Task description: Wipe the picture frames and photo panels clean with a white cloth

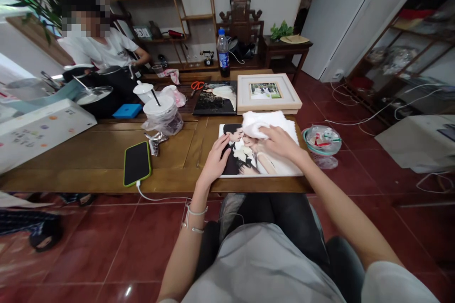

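Observation:
A large glossy wedding photo print lies flat at the near edge of the low wooden table. My left hand rests on the print's left edge with fingers stretched flat. My right hand presses a white cloth onto the upper part of the print, fingers curled over it.
Behind the print lie a framed photo and a dark photo print. A phone in a green case charges at my left, near a bagged cup. Another person sits at the table's far left. A small bin stands right.

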{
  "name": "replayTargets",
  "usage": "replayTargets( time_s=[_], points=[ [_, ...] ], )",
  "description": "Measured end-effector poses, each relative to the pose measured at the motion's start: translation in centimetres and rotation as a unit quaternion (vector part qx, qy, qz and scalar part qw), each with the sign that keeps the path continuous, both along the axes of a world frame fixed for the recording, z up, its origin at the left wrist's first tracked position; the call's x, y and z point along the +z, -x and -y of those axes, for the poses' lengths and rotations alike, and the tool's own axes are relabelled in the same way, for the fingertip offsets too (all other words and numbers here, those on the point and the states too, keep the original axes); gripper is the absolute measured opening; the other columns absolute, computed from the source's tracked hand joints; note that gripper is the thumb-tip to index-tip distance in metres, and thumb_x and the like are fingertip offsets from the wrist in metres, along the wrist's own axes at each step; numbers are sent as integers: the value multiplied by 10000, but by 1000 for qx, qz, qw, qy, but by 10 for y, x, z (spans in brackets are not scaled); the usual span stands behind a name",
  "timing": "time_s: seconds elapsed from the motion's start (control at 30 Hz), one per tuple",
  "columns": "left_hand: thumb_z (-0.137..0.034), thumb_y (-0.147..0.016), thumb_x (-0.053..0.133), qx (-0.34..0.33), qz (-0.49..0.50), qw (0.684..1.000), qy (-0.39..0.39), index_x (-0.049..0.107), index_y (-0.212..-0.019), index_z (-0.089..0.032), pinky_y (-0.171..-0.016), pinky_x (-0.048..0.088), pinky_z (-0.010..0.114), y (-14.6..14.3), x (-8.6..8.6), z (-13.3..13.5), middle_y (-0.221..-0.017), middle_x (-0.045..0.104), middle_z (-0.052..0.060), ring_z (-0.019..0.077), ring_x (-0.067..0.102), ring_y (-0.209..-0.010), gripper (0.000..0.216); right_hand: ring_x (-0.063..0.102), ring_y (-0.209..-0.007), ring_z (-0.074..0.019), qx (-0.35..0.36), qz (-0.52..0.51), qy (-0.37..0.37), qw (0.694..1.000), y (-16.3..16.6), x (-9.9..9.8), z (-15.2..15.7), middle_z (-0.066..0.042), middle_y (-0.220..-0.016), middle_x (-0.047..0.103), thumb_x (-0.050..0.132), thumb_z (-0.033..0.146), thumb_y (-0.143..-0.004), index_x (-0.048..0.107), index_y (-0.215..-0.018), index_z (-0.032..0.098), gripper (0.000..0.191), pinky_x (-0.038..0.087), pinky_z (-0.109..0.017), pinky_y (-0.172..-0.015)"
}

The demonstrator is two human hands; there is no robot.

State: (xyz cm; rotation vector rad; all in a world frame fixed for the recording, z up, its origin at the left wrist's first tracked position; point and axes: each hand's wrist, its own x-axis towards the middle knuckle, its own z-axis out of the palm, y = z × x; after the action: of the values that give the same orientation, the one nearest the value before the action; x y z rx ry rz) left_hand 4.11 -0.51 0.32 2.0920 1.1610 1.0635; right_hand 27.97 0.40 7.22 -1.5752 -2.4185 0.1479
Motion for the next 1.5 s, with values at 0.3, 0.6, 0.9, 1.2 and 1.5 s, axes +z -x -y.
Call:
replayTargets(
  time_s=[0.3,0.6,0.9,1.2,1.5],
  points=[
    [-266,-938,399,4,6,1000,4,479,-1321,-216,-1141,249,425,-1,0,0,-1431,435,88,199,351,-1351,395,586,-913,-281,-58,-36,-22,997,-64,-9,27,-122,-1020,664,381,110,-724,620,-1071,138,422,443,-362,-805],
    [-267,-936,403,-5,15,1000,7,477,-1326,-240,-1140,252,431,1,-2,-2,-1430,441,69,197,352,-1351,398,221,-1386,-308,-17,28,-49,998,-51,-26,-8,-163,-1403,451,410,59,-718,591,-1178,102,496,179,-568,-1091],
    [-269,-936,400,13,3,1000,-9,498,-1307,-204,-1135,262,428,-3,0,1,-1418,452,98,204,365,-1339,389,212,-1390,-306,98,36,9,995,-29,-6,84,-121,-1436,419,414,-21,-615,673,-1002,142,494,166,-609,-1101],
    [-274,-936,402,2,7,1000,-6,490,-1313,-231,-1140,252,428,-1,0,0,-1428,445,77,195,355,-1349,389,205,-1397,-266,130,-12,72,989,-23,4,115,-54,-1483,348,489,35,-631,659,-1018,213,459,248,-508,-1120],
    [-277,-938,403,-7,5,1000,7,480,-1326,-215,-1142,249,421,1,1,-1,-1439,430,86,199,351,-1353,401,257,-1376,-301,32,-30,59,997,-45,-16,-7,-113,-1364,505,448,161,-774,514,-1248,150,479,222,-550,-1098]
  ],
)
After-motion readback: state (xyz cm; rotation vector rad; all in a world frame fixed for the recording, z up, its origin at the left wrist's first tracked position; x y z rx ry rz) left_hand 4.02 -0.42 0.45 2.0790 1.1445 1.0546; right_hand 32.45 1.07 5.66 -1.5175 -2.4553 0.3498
